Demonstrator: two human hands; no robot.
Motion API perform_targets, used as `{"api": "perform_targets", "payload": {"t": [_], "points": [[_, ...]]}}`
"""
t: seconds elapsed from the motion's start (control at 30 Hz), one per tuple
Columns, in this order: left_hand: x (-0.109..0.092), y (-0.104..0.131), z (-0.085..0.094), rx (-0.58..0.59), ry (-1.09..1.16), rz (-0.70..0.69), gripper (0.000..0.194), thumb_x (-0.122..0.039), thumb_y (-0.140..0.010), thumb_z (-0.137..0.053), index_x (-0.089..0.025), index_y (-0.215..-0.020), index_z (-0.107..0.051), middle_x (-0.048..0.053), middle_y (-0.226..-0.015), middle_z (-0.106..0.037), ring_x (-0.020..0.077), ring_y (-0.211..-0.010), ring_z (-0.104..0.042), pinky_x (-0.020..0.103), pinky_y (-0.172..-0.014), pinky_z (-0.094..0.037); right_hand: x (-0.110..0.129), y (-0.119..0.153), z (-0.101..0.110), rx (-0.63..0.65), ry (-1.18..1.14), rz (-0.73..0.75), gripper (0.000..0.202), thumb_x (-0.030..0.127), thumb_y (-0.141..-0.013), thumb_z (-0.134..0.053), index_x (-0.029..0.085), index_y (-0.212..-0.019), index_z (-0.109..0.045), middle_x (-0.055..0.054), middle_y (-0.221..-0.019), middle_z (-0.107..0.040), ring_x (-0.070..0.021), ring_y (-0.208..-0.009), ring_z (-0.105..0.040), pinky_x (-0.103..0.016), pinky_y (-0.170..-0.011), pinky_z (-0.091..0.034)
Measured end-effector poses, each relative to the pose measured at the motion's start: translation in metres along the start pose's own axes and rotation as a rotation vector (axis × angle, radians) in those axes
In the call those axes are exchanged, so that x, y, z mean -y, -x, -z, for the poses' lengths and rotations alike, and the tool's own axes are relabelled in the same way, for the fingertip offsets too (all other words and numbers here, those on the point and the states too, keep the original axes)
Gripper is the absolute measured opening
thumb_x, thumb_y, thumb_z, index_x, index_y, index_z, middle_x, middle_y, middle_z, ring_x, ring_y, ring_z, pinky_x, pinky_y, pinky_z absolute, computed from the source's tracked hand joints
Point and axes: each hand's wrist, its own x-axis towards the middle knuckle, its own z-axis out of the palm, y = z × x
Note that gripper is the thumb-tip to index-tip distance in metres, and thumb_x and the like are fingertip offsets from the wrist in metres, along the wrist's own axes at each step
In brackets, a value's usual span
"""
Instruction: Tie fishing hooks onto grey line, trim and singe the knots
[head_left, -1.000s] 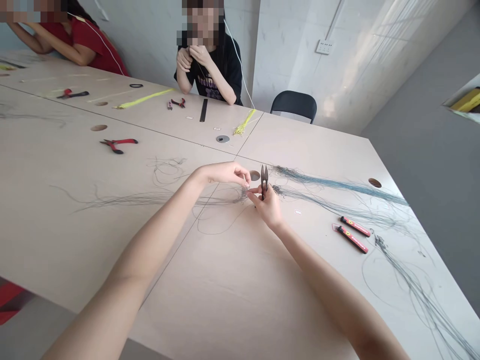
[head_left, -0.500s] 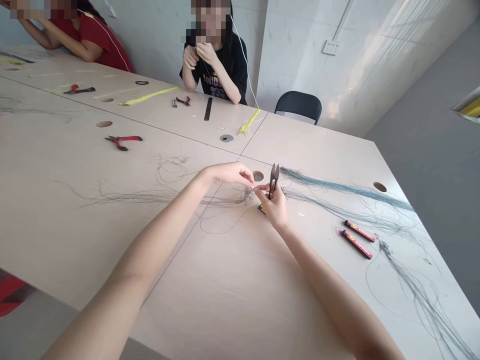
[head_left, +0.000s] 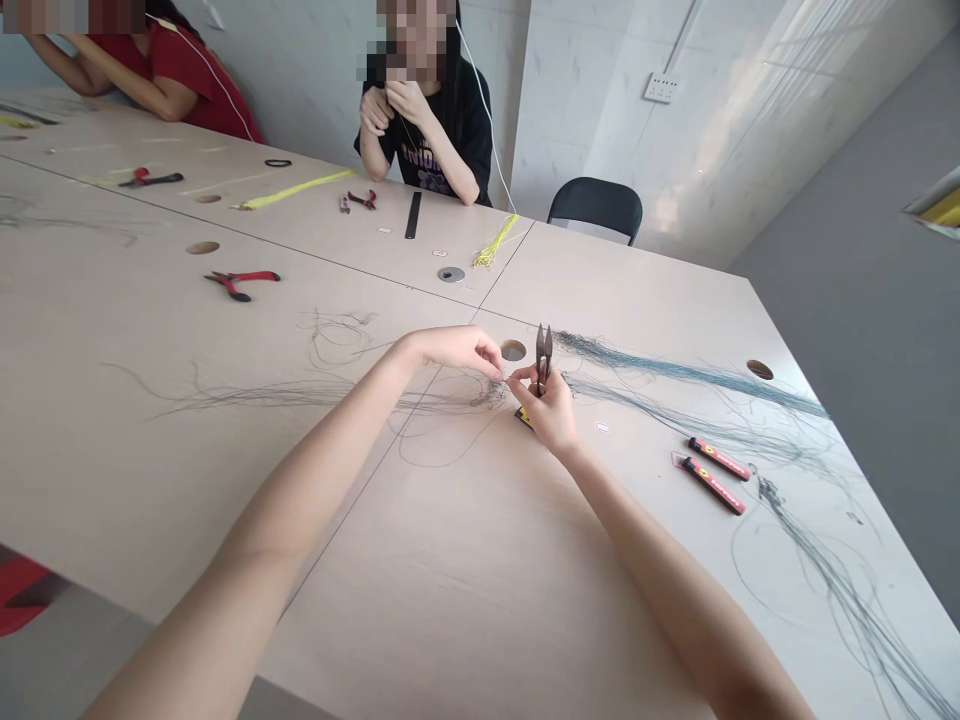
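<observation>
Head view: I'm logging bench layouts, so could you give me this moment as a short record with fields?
Left hand: fingertips at the tangled end of the grey strands; anything held is too fine to tell
Right hand: holds the snips, blades slightly apart
Right side: blue strands; two red-black sticks, side by side
Left side: red-handled pliers, lying open on the table
Across: co-worker in black; yellow strands
</observation>
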Motion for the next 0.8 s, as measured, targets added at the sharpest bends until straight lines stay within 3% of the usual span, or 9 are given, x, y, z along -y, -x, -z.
{"api": "perform_targets", "payload": {"t": [0.47,0.63,0.8], "points": [[0.002,0.005,0.007,0.088,-0.066,0.040,0.019,-0.034,-0.069,-0.063,-0.019,-0.079,-0.069,0.001,-0.088,-0.074,0.0173,-0.087,-0.064,0.025,-0.078,-0.043,0.015,-0.018,0.031,0.034,0.076,-0.013,0.025,0.035,-0.069,-0.063,0.023,-0.074,-0.041,0.002,-0.079,-0.060,-0.0089,-0.052,-0.035,-0.027,-0.050,-0.034],[-0.001,0.011,0.010,0.115,-0.159,0.117,0.014,-0.033,-0.067,-0.061,-0.019,-0.071,-0.063,0.000,-0.078,-0.068,0.0152,-0.076,-0.057,0.025,-0.071,-0.039,0.033,-0.027,0.055,0.021,0.064,-0.051,0.025,0.030,-0.064,-0.065,0.023,-0.073,-0.043,0.002,-0.077,-0.062,-0.0071,-0.049,-0.037,-0.025,-0.046,-0.032],[-0.003,0.015,0.013,0.149,-0.248,0.207,0.012,-0.032,-0.065,-0.060,-0.020,-0.068,-0.059,-0.002,-0.069,-0.057,0.0143,-0.069,-0.049,0.026,-0.065,-0.033,0.059,-0.036,0.094,-0.093,-0.065,-0.004,0.028,0.019,-0.058,-0.067,0.022,-0.067,-0.040,0.004,-0.067,-0.060,-0.0044,-0.041,-0.037,-0.023,-0.040,-0.027]]}}
